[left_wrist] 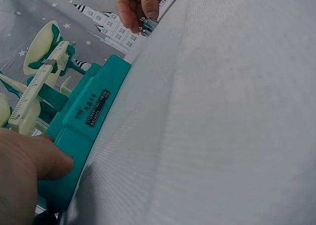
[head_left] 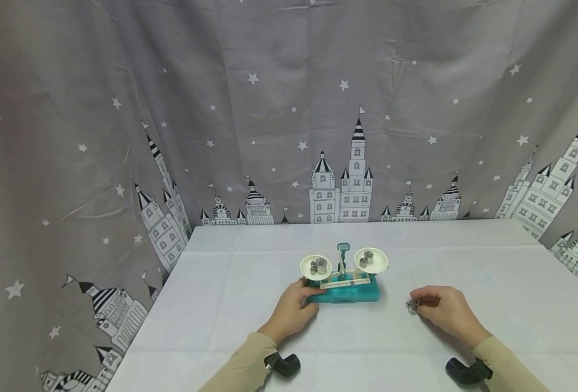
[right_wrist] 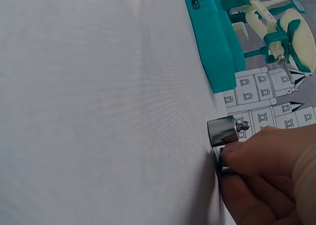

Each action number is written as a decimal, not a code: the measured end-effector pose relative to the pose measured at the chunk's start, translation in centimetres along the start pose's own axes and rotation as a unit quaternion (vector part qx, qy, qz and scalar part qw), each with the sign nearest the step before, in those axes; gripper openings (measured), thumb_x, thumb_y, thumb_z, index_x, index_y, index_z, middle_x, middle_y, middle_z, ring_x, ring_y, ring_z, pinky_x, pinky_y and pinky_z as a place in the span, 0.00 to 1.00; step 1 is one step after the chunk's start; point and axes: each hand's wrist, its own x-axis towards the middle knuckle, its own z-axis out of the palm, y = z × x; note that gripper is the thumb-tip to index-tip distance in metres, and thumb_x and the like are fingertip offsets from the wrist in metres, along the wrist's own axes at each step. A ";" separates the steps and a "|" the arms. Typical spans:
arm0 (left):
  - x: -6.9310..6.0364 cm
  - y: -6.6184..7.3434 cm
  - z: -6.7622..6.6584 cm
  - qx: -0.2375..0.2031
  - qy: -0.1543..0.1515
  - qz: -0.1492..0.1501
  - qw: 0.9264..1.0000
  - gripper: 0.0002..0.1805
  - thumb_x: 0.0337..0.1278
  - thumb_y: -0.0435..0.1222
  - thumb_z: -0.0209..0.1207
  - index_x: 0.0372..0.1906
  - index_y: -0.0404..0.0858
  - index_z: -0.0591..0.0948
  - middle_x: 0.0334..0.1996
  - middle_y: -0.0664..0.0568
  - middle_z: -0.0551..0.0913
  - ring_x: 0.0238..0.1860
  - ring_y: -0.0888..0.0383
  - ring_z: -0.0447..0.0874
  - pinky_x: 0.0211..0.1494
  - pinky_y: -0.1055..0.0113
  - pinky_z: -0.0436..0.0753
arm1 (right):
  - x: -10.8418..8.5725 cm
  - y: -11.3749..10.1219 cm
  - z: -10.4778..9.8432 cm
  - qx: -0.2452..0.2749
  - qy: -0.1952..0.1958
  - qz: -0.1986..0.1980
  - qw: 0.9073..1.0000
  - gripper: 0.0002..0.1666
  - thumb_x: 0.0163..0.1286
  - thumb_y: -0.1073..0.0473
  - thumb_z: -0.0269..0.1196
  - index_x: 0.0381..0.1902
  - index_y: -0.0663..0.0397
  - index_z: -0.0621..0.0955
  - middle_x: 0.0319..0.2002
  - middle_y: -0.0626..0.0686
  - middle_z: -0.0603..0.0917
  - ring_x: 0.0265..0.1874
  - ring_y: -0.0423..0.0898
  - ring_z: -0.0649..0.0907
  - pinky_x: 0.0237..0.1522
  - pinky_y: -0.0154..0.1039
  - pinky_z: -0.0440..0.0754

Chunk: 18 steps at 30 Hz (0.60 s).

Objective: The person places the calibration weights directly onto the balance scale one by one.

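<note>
A teal tray balance stands on the table. My left hand grips the left end of its base, the thumb on the front face. The left pan and the right pan each bear small metal weights. To the right of the balance, my right hand pinches a small metal weight at the tabletop, mostly hidden by the fingers. Right beside the thumb stands another knobbed metal weight on the table.
A white cloth covers the table. Behind it hangs a grey curtain with printed castles and stars. A black wrist mount sits on the left sleeve, and another black mount on the right.
</note>
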 end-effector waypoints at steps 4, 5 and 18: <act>0.1 0.0 0.0 0.000 0.000 0.002 1.000 0.19 0.57 0.31 0.58 0.53 0.39 0.87 0.69 0.37 0.75 0.73 0.37 0.71 0.75 0.39 0.69 | 0.0 -0.1 -0.4 -0.003 0.004 0.002 1.000 0.16 0.53 0.71 0.72 0.42 0.60 0.88 0.43 0.60 0.91 0.40 0.53 0.90 0.41 0.40 0.90; 0.1 0.0 0.0 -0.001 0.000 0.002 1.000 0.19 0.57 0.31 0.58 0.53 0.39 0.87 0.69 0.37 0.76 0.73 0.37 0.71 0.75 0.39 0.69 | 0.0 -0.1 -0.5 -0.004 0.005 0.000 1.000 0.15 0.54 0.71 0.72 0.42 0.60 0.88 0.42 0.60 0.91 0.40 0.52 0.90 0.40 0.39 0.89; 0.0 0.1 -0.1 -0.004 -0.002 -0.001 1.000 0.19 0.56 0.31 0.59 0.54 0.39 0.87 0.70 0.36 0.75 0.73 0.37 0.71 0.75 0.38 0.69 | 0.0 0.0 -0.8 -0.008 0.035 -0.027 0.999 0.16 0.56 0.69 0.71 0.45 0.60 0.88 0.43 0.58 0.92 0.38 0.51 0.90 0.43 0.44 0.90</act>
